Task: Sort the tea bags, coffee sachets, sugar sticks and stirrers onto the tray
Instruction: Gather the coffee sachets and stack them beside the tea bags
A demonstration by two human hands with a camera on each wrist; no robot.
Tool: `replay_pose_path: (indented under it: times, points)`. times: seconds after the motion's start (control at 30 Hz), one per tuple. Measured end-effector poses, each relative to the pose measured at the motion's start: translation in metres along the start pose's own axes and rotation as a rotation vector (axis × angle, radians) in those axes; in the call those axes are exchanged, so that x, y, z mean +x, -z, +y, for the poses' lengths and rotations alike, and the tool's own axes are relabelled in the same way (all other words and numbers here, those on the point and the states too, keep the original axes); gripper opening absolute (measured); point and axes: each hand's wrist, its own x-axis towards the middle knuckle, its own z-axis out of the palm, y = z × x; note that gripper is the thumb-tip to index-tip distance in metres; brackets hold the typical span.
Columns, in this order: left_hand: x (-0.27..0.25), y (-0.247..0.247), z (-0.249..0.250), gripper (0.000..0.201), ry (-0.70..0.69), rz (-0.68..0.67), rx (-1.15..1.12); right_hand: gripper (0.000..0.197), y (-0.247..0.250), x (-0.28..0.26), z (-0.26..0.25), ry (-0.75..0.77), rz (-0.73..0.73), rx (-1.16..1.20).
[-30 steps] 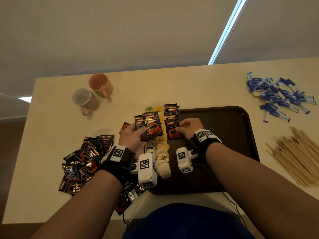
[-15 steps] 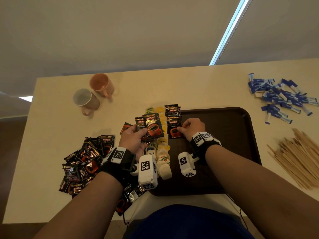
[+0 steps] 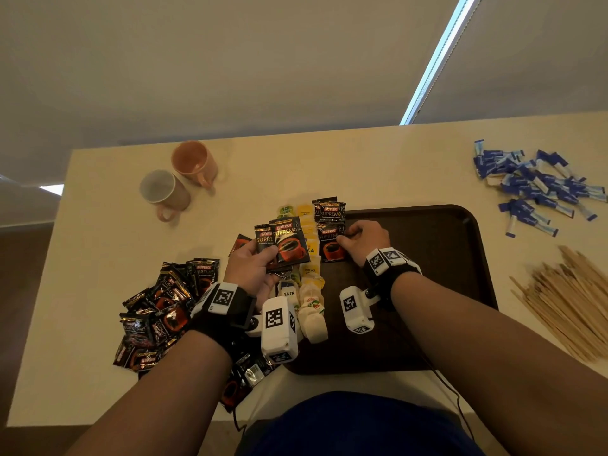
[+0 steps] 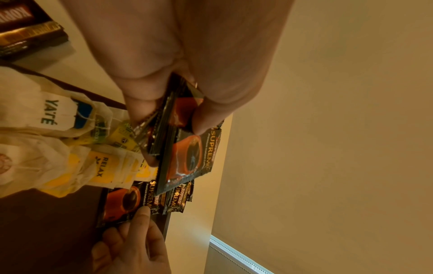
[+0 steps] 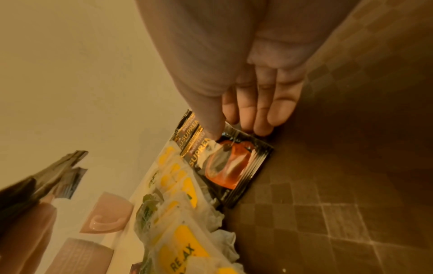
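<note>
Tray: dark brown, mid-table; tea bags in a column along its L edge.
Coffee sachets on tray: overlapped row just R of the tea column, long axis running away from the person.
R hand: nearer the row; thumb and fingers pinch the nearest sachet's R edge.
L hand: pinches a fanned sachet stack, held just L of the row; next sachet likely passes L to R.
Loose sachet pile: table, far L.
Text: "KOPIKO SUPREMO"; tea tags "YATÉ", "RELAX".
</note>
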Motion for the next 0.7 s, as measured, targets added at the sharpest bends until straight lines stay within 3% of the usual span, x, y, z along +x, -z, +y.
replay_pose_path:
  times: [0.17, 0.7]
  points:
    - [0.001, -0.001, -0.001, 0.018, 0.007, 0.01, 0.003, 0.039, 0.002, -0.002, -0.002, 0.011, 0.01, 0.024]
    - [0.0, -0.002, -0.002, 0.016, 0.006, 0.003, 0.008, 0.015, 0.01, 0.007, -0.009, 0.029, 0.067, 0.009]
